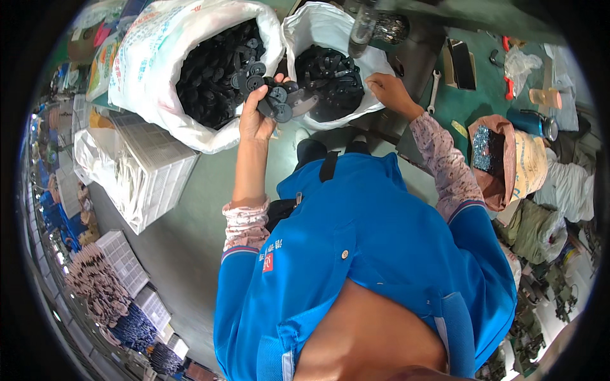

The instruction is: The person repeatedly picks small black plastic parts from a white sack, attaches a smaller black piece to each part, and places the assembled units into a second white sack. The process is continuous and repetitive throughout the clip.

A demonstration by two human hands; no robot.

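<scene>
By the larger sack (149, 70), left hand (257, 117) grasps half-hidden black pieces (279, 105); right of it, right hand (390, 93) curls, any grip indiscernible

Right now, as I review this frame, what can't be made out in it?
Head view, left hand: some fingers are hidden behind the black parts it holds; their overlap hides the exact count.
Head view, right hand: its curled fingers hide whether it pinches anything.
Head view, left white sack: the loose black pieces inside cover its bottom.
Head view, far-left goods: too small and blurred near the rim.
</scene>
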